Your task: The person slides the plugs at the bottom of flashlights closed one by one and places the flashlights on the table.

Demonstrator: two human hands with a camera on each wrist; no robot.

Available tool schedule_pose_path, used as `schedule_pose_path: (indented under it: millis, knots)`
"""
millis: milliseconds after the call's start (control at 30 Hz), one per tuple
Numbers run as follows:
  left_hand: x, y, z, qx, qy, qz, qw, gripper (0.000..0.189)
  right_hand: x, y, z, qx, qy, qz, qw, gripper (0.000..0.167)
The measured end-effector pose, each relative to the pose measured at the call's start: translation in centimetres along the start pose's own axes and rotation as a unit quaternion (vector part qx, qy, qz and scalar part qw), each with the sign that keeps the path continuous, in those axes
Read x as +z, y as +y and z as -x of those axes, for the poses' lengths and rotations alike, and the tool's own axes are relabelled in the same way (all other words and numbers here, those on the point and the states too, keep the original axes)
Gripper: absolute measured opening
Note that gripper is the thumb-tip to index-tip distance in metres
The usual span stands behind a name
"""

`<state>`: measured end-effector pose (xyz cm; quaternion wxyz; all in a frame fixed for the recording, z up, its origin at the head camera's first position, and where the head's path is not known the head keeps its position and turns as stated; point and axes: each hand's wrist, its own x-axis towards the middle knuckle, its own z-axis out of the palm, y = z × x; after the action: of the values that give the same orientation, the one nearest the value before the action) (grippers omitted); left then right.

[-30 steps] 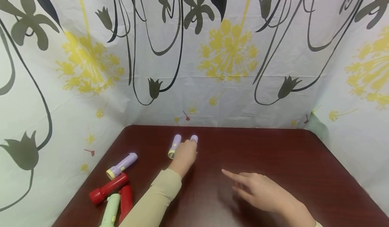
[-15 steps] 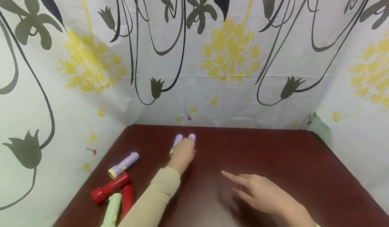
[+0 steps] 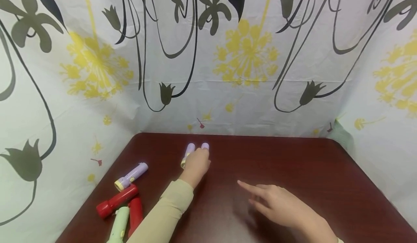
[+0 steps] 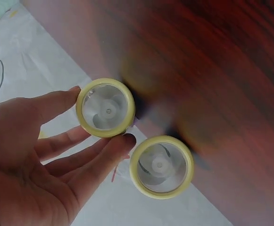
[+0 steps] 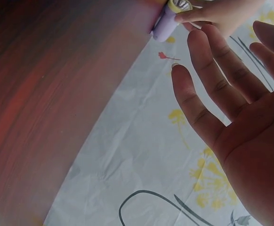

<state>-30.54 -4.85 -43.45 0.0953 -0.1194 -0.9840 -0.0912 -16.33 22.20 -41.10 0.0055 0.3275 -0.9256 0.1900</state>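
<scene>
Near the far edge of the table, my left hand (image 3: 197,164) pinches a purple flashlight (image 3: 205,146) between thumb and fingers. In the left wrist view its yellow-rimmed lens (image 4: 105,108) faces the camera. Close beside it, a second purple flashlight (image 3: 190,149) lies partly hidden behind the hand; its lens (image 4: 161,167) shows lower right in the left wrist view, a small gap away. My right hand (image 3: 277,205) holds nothing over the right half of the table, index finger extended. The right wrist view shows its relaxed fingers (image 5: 200,110) spread apart.
At the table's left side lie a third purple flashlight (image 3: 131,176), a red flashlight (image 3: 117,201), another red one (image 3: 135,214) and a light green one (image 3: 119,224). Flower-patterned white cloth (image 3: 208,109) walls the dark red table (image 3: 293,163) at the back and sides.
My left hand has shifted the purple flashlight slightly left, toward the one beside it, narrowing the space between them. The right hand has stayed in place.
</scene>
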Motion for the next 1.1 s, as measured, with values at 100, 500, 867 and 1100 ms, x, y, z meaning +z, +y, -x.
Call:
schedule_pose_path:
  millis: [100,500,867,1100]
  knots:
    - [-0.1,0.3,0.3,0.000,0.016,-0.010,0.9998,0.035,0.0,-0.1,-0.2,0.005,0.000,-0.002,1.0000,0.059]
    - [-4.2,3.2,4.3,0.035,0.035,0.012,0.9987,0.037,0.0,-0.2,-0.4,0.001,0.044,0.003,0.9990,0.057]
    - [-6.7,3.2,10.3,0.036,0.081,0.061,0.9942,0.027,0.2,-0.7,0.6,0.010,0.094,0.010,0.9954,0.060]
    - [-7.9,1.6,13.1,0.012,0.075,0.089,0.9931,0.025,0.1,-1.0,1.4,0.018,0.109,0.009,0.9939,0.060]
